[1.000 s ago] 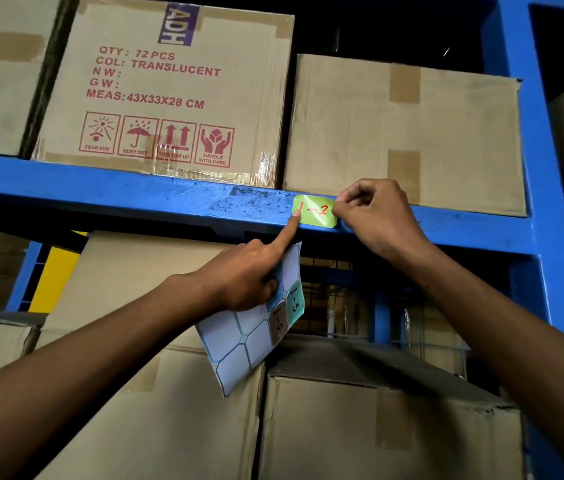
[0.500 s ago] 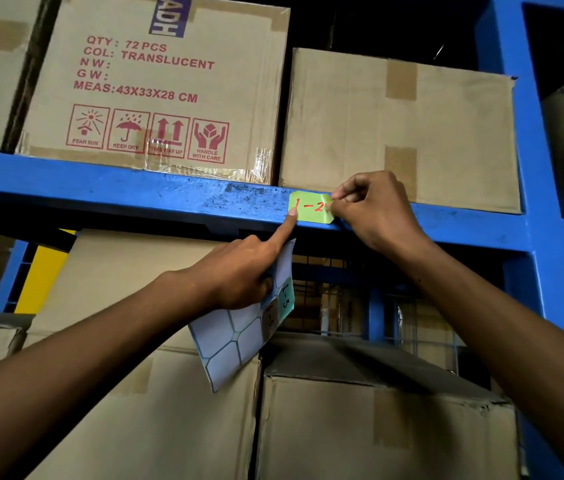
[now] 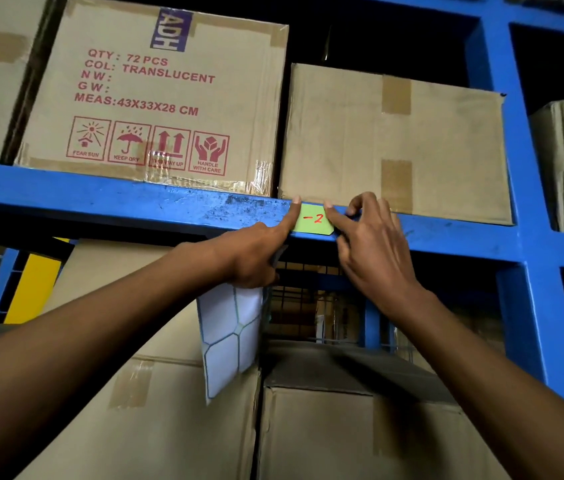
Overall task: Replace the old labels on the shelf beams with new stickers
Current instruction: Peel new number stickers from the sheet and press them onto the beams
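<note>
I see the green sticker [image 3: 313, 223] lying flat on the front of the blue shelf beam [image 3: 135, 202], just under the plain carton [image 3: 391, 140]. My left hand [image 3: 256, 252] presses the sticker's left edge with a straight forefinger while its other fingers clench the sticker sheet [image 3: 230, 337] hanging below the beam. My right hand [image 3: 374, 247] presses the right edge, fingers loosely bent, grasping nothing.

Two bare forearms are showing in the view, one from the lower left and one from the lower right. They are wearing no sleeves as far as the frame edges. The left hand [image 3: 251, 252] and the right hand [image 3: 374, 252] are wearing no gloves, rings, watch or bracelet. The fingernails are looking short.
</note>
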The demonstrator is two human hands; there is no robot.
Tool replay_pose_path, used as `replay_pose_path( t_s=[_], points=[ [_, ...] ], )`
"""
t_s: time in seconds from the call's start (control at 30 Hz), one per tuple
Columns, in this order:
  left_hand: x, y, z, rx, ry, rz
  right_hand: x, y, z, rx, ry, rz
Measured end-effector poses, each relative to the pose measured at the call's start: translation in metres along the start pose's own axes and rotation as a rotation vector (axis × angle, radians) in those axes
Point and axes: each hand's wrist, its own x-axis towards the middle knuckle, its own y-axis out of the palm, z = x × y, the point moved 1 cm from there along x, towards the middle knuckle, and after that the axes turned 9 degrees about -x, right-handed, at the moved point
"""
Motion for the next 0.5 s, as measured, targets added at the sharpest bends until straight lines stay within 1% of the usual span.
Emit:
replay_pose_path(
  t_s=[0.1,0.17,0.3,0.4,0.5],
  points=[
    [-0.009,0.005,0.002,0.125,-0.024,0.006,-0.008,0.005,0.002,-0.100,0.024,-0.016],
    [-0.013,0.013,0.000,0.183,-0.036,-0.022,-0.014,0.008,0.009,-0.184,0.028,-0.013],
    [-0.017,0.020,0.000,0.228,-0.044,-0.099,-0.023,0.012,0.011,-0.379,-0.043,0.035],
    [-0.020,0.020,0.000,0.230,-0.034,-0.137,-0.033,0.009,0.003,-0.414,-0.120,0.042],
    [-0.026,0.026,0.000,0.246,0.018,-0.162,-0.039,0.004,0.003,-0.393,-0.124,0.092]
  ],
)
